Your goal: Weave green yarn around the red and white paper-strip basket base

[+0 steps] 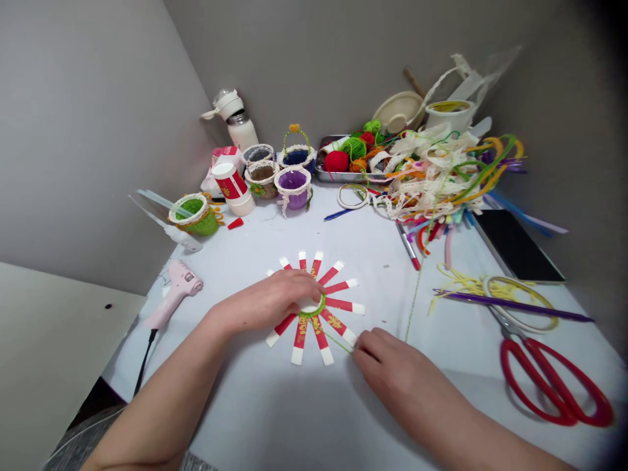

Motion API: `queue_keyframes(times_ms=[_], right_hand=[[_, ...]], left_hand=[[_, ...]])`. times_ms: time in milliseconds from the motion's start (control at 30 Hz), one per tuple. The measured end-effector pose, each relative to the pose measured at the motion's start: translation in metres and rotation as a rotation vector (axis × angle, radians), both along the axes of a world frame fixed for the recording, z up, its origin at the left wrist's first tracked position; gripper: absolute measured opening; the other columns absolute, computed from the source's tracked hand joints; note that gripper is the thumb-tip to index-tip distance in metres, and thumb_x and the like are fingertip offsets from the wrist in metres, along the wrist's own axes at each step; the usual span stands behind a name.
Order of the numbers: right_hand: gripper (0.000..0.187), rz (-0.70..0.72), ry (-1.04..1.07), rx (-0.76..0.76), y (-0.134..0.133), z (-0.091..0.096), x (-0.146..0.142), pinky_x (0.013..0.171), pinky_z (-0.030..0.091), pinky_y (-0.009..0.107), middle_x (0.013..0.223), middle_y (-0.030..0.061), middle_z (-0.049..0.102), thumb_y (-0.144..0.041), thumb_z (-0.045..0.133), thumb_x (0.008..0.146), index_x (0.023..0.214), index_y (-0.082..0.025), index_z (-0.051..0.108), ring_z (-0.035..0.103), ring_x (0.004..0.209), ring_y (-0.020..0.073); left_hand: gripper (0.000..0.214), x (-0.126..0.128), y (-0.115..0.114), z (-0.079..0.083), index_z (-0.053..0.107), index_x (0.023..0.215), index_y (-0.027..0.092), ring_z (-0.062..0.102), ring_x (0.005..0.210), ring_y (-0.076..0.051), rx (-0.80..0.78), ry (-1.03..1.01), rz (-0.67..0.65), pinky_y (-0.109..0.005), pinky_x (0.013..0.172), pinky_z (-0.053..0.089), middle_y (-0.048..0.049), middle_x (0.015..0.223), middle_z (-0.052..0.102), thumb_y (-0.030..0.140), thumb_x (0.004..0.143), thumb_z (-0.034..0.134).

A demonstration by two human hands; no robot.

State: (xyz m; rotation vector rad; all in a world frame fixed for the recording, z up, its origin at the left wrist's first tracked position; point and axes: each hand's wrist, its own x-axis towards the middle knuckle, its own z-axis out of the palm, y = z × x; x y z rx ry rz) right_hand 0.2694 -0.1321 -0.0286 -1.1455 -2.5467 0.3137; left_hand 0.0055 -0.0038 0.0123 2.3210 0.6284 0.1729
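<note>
A paper cup cut into strips (pixel 338 305) lies splayed flat on the table, its red and white strips spread like rays. Green yarn (pixel 311 311) is wound round the base at the centre. My left hand (pixel 289 291) rests over the upper left of the cup, fingers curled down at the centre and holding it; its fingertips are partly hidden. Near the lower right strips, my right hand (pixel 387 360) pinches the green yarn, which runs taut from the base to its fingers. A loose length of yarn (pixel 416 294) trails from there up toward the back.
A pink glue gun (pixel 175 294) lies at left. Red-handled scissors (pixel 554 379), a purple pencil-like stick (pixel 515 305) and a phone (pixel 520 245) lie at right. Behind stand small yarn-wrapped baskets (pixel 293 190), an uncut paper cup (pixel 233 188), a tray of yarn balls (pixel 343 175) and a lace heap (pixel 426 170).
</note>
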Motion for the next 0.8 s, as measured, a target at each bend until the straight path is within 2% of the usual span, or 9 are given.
queue_keyframes(times_ms=[200, 367, 500, 633, 800], right_hand=[[0.032, -0.15, -0.05, 0.051, 0.002, -0.004, 0.002, 0.06, 0.042, 0.033, 0.081, 0.0047, 0.059, 0.012, 0.051, 0.076, 0.076, -0.019, 0.059, 0.056, 0.07, 0.0201], [0.026, -0.248, -0.045, 0.012, 0.011, -0.012, 0.006, 0.065, 0.044, 0.034, 0.085, 0.0055, 0.06, 0.004, 0.053, 0.091, 0.082, -0.019, 0.062, 0.058, 0.076, 0.0215], [0.019, -0.293, 0.043, -0.02, 0.032, -0.017, 0.007, 0.071, 0.047, 0.034, 0.087, 0.0056, 0.063, -0.01, 0.054, 0.101, 0.088, -0.019, 0.065, 0.061, 0.081, 0.0221], [0.018, -0.387, 0.161, 0.005, 0.054, -0.019, 0.005, 0.071, 0.048, 0.032, 0.084, 0.0043, 0.063, -0.015, 0.057, 0.102, 0.086, -0.019, 0.063, 0.062, 0.079, 0.021], [0.017, -0.419, 0.194, -0.026, 0.059, -0.022, 0.004, 0.069, 0.047, 0.032, 0.083, 0.0038, 0.064, -0.015, 0.057, 0.101, 0.085, -0.02, 0.063, 0.063, 0.077, 0.0204]], left_hand=[[0.038, -0.002, 0.0, -0.002, 0.069, 0.113, 0.021, 0.063, 0.123, -0.024, -0.022, -0.006, -0.001, -0.041, 0.108, 0.051, -0.0067, 0.127, 0.072, -0.003, 0.092, 0.047], [0.037, -0.002, 0.0, -0.004, 0.068, 0.116, 0.021, 0.062, 0.127, -0.024, -0.029, -0.008, -0.006, -0.04, 0.11, 0.05, -0.0078, 0.132, 0.07, -0.001, 0.096, 0.048], [0.034, 0.004, -0.004, -0.002, 0.069, 0.113, 0.02, 0.062, 0.126, -0.025, -0.033, -0.024, -0.036, -0.042, 0.112, 0.049, -0.0086, 0.132, 0.071, -0.001, 0.098, 0.047], [0.03, 0.01, -0.009, -0.005, 0.068, 0.108, 0.019, 0.063, 0.124, -0.025, -0.053, -0.065, -0.085, -0.043, 0.112, 0.048, -0.0088, 0.127, 0.073, 0.0, 0.1, 0.045], [0.029, 0.01, -0.011, -0.007, 0.065, 0.109, 0.019, 0.062, 0.128, -0.027, -0.055, -0.068, -0.068, -0.042, 0.112, 0.048, -0.0103, 0.131, 0.071, -0.001, 0.096, 0.049]])
